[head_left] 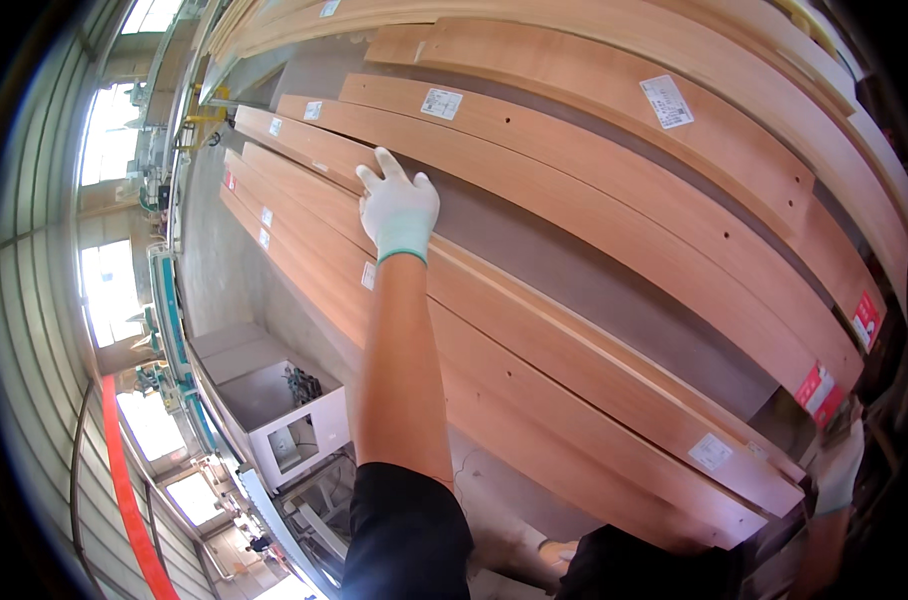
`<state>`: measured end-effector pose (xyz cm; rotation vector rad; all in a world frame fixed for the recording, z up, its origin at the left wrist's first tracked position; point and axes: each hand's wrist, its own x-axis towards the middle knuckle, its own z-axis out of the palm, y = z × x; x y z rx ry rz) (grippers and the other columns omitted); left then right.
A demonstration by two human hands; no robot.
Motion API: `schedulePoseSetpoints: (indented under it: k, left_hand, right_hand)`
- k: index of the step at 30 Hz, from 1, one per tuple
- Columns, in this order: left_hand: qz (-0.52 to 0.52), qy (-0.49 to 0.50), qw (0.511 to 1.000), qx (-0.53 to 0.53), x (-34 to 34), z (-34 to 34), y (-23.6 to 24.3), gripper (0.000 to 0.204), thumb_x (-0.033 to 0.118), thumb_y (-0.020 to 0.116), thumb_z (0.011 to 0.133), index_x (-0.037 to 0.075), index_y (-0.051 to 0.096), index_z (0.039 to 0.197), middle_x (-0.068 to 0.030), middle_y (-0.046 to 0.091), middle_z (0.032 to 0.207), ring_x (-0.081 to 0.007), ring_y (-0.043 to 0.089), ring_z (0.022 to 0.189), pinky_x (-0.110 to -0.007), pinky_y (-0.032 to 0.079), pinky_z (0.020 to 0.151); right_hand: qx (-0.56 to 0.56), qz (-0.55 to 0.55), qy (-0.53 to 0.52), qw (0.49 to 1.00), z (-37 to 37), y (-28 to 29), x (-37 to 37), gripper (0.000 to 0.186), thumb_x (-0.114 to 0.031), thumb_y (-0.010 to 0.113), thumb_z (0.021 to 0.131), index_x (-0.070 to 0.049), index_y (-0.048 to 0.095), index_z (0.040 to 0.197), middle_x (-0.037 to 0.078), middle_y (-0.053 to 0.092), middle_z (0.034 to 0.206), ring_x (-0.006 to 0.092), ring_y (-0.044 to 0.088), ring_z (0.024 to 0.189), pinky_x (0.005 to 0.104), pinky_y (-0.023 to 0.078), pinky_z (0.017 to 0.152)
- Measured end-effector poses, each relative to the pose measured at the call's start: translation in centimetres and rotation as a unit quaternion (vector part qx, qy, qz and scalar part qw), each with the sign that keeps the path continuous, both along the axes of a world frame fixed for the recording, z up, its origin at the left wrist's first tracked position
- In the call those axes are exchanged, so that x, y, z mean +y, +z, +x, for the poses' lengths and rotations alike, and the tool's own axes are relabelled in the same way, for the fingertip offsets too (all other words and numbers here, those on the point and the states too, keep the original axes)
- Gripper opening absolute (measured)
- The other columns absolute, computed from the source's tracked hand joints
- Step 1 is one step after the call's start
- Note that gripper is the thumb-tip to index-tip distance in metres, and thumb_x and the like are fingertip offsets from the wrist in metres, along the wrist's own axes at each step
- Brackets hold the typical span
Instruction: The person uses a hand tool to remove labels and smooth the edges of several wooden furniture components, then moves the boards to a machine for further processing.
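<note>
1 wood plank (pixel 324 153) under L fingers (pixel 388 164); contact unclear.

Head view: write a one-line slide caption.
White-gloved left hand outstretched over long wood-grain boards bearing white labels.

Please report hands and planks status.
Left hand spread over plank, contact unclear. Right hand near view's edge, grip unclear. Neighbouring planks lie alongside, no blockage seen.

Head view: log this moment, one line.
left hand: gloved, open, over wooden boards, contact unclear | right hand: gloved, near red-and-white label, grip unclear
</note>
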<state>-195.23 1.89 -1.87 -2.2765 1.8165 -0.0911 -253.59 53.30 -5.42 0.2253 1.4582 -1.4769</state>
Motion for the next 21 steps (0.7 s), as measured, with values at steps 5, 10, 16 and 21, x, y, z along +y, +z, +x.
schedulePoseSetpoints:
  k: [5,10,16,21]
  left_hand:
    - [0.004,-0.009,0.998,0.064,5.8,-5.7,-0.1,0.08,0.033,0.055,0.094,0.005,0.025,0.162,-0.0367,0.025,0.162,-0.0434,0.059,0.129,-0.046,0.052,0.103]
    - [0.03,-0.139,0.988,0.053,11.0,-9.5,0.3,0.078,0.037,0.059,0.094,0.001,0.034,0.158,-0.0351,0.029,0.16,-0.0439,0.061,0.121,-0.049,0.049,0.105]
    - [0.07,-0.178,0.981,0.007,7.3,-3.2,1.5,0.102,0.059,0.067,0.088,0.001,0.026,0.162,-0.0296,0.023,0.166,-0.0436,0.039,0.145,-0.048,0.032,0.12]
    - [0.095,-0.133,0.986,-0.016,0.8,4.4,1.2,0.136,0.081,0.072,0.072,-0.001,0.014,0.164,-0.0271,0.014,0.17,-0.0414,0.015,0.158,-0.05,0.016,0.127]
  right_hand:
    - [-0.045,-0.027,-0.098,0.994,4.1,0.9,-5.0,0.05,-0.036,0.042,0.112,-0.009,0.045,0.155,0.001,0.055,0.153,0.0158,0.05,0.14,0.0351,0.042,0.115]
    - [-0.059,-0.04,-0.098,0.993,5.8,2.0,-6.0,0.052,-0.036,0.04,0.113,-0.008,0.041,0.157,0.003,0.051,0.156,0.0162,0.047,0.144,0.0357,0.038,0.119]
    - [-0.048,-0.087,-0.038,0.994,4.2,0.3,-3.0,0.054,-0.037,0.039,0.113,-0.009,0.038,0.159,0.003,0.046,0.161,0.0163,0.044,0.146,0.0361,0.032,0.122]
    - [-0.033,-0.015,-0.085,0.996,5.3,-0.2,-3.2,0.055,-0.039,0.044,0.112,-0.009,0.039,0.158,0.002,0.045,0.16,0.0158,0.041,0.147,0.0358,0.029,0.124]
